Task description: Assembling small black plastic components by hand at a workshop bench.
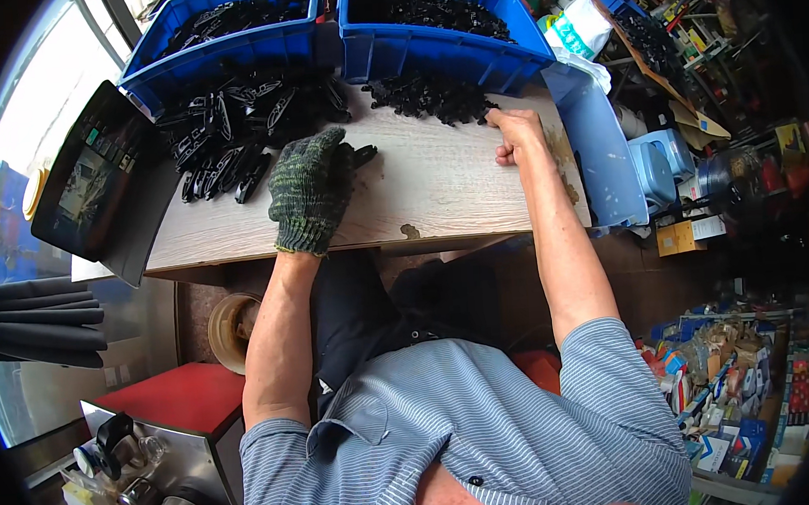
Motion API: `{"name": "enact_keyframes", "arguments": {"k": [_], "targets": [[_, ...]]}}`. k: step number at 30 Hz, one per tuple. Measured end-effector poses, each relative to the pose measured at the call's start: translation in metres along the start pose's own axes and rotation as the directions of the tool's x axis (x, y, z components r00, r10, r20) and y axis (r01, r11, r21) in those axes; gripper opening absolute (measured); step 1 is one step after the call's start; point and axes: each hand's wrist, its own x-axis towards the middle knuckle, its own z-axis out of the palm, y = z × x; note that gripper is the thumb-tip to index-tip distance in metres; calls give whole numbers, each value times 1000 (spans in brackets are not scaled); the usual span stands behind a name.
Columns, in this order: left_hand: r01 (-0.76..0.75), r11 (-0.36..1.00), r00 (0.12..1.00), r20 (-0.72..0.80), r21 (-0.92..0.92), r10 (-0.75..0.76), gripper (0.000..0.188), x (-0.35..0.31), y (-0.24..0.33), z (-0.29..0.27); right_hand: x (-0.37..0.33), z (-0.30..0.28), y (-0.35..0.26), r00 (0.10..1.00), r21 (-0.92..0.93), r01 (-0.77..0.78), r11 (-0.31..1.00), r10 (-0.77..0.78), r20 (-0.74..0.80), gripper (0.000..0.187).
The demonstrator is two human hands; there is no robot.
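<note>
My left hand (308, 192), in a dark green knitted glove, is closed around a black plastic part (366, 155), one end of which sticks out to the right. Left of it on the pale wooden table (438, 189) lies a heap of long, glossy black plastic parts (227, 124). My bare right hand (518, 135) is at the right edge of a pile of small black pieces (431, 99). Its fingers are curled, with thumb and forefinger pinched at a small black piece (488, 115).
Two blue bins, the left bin (222, 51) and the right bin (428, 56), stand along the far edge, filled with black parts. A dark screen (90, 181) leans at the left. Right of the table is a light blue plastic tub (594, 145); a bucket (227, 332) stands below.
</note>
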Motion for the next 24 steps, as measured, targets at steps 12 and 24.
{"name": "enact_keyframes", "arguments": {"k": [12, 24], "targets": [[13, 999, 996, -91, -51, -18, 19, 0, 6, -8, 0, 1, 1, 1000, -33, 7, 999, -7, 0, 29], [792, 106, 569, 663, -602, -487, 46, -17, 87, 14, -66, 19, 39, 872, 533, 102, 840, -333, 359, 21]]}}
